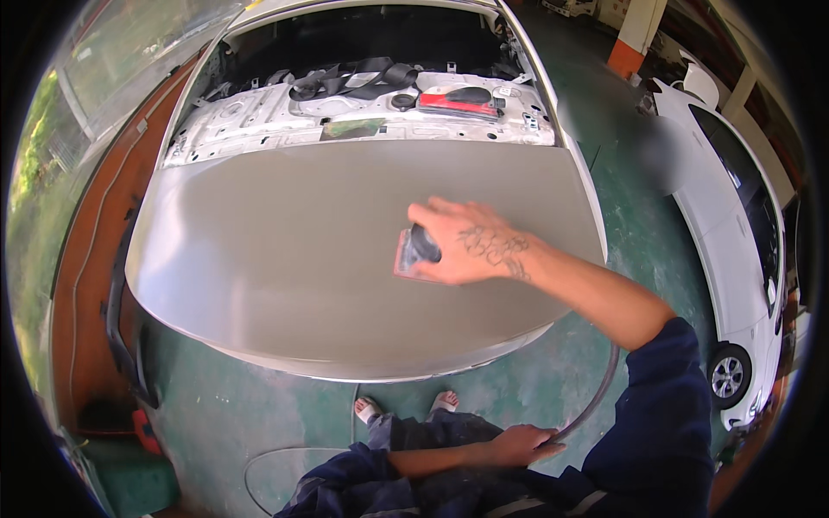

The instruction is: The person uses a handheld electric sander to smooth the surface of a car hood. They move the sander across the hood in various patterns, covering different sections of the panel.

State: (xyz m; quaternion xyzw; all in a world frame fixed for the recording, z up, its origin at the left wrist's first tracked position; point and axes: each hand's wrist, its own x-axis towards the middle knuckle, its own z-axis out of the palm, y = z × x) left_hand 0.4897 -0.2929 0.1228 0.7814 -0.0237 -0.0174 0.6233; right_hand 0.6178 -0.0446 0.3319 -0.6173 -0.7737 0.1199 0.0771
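My right hand [473,242] is wrapped around the dark body of a sander [420,249]. Its flat reddish-edged pad rests on the dull grey-beige trunk lid [285,233] of a car, right of the lid's middle. Most of the tool's top is covered by my palm and fingers. Low in front of my body, my left hand [525,445] is closed around a grey hose [596,401]. From there the hose curves up and passes out of sight behind my right forearm; where it ends is hidden.
Beyond the lid, black straps [363,79] and a red-and-black item [458,100] lie on the bare white rear deck. A white car [734,233] stands at right. At left are a dark curved trim piece [117,302] and a green bin [129,479]. Hose loops across the green floor.
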